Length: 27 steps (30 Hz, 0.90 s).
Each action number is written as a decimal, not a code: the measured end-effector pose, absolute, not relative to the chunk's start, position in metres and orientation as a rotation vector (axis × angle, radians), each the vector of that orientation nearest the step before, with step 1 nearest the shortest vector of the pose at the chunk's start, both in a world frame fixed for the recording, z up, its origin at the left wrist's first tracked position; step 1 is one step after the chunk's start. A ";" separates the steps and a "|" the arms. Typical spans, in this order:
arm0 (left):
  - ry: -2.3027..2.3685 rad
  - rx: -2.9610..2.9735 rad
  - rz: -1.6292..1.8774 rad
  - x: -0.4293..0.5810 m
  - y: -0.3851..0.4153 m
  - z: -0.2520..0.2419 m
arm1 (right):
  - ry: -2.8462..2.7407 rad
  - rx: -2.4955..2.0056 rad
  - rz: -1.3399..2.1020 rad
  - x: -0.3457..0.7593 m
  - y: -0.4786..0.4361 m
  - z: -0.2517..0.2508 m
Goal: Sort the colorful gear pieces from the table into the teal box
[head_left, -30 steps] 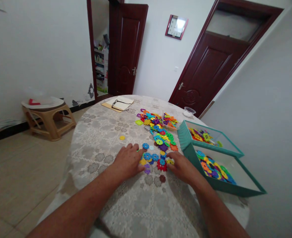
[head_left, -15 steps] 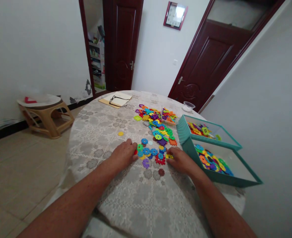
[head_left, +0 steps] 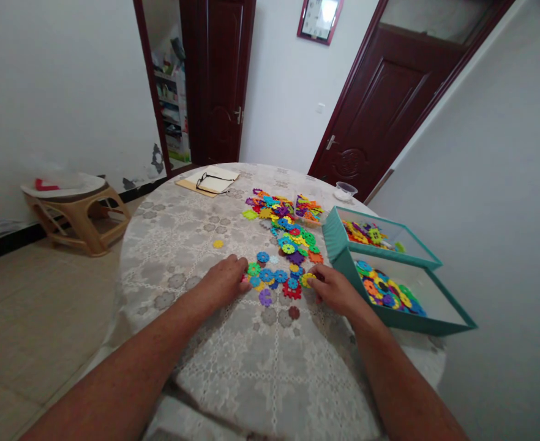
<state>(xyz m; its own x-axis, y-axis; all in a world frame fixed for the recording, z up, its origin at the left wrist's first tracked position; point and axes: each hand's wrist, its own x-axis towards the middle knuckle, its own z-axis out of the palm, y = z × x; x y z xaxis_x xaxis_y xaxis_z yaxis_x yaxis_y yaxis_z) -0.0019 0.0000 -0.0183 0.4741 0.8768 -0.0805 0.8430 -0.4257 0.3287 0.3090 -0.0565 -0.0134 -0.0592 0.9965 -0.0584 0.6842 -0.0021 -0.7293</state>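
Note:
My right hand pinches a yellow gear-shaped plastic disc at the right end of a cluster of joined pieces. My left hand is closed at the cluster's left end, beside a green disc; a bit of red shows at its fingertips, mostly hidden. Between the hands lie blue discs and a red toothed piece. Nearer me are a purple piece and a dark red disc. A lone yellow disc lies beyond my left hand.
A heap of coloured pieces spreads across the table behind the cluster. On the right stands a teal box with two compartments of pieces. Glasses rest on an open notebook at the far left; a clear plastic tub is at the back.
The camera view has shifted slightly. My right hand now grips the yellow disc at its edge, leaving more of it visible. My left hand stays at the cluster's left end.

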 end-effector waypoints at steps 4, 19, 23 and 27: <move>1.452 2.394 0.168 -0.001 -0.003 -0.012 | -1.724 -1.646 1.045 0.303 -0.057 -0.020; 1.433 2.387 0.195 0.002 -0.002 -0.015 | -1.541 -1.582 0.996 0.295 -0.048 -0.049; 1.426 2.360 0.170 0.001 0.001 -0.014 | -1.471 -1.566 1.016 0.295 -0.047 -0.047; 1.424 2.359 0.145 0.002 0.007 -0.016 | -1.592 -1.646 0.990 0.300 -0.049 -0.042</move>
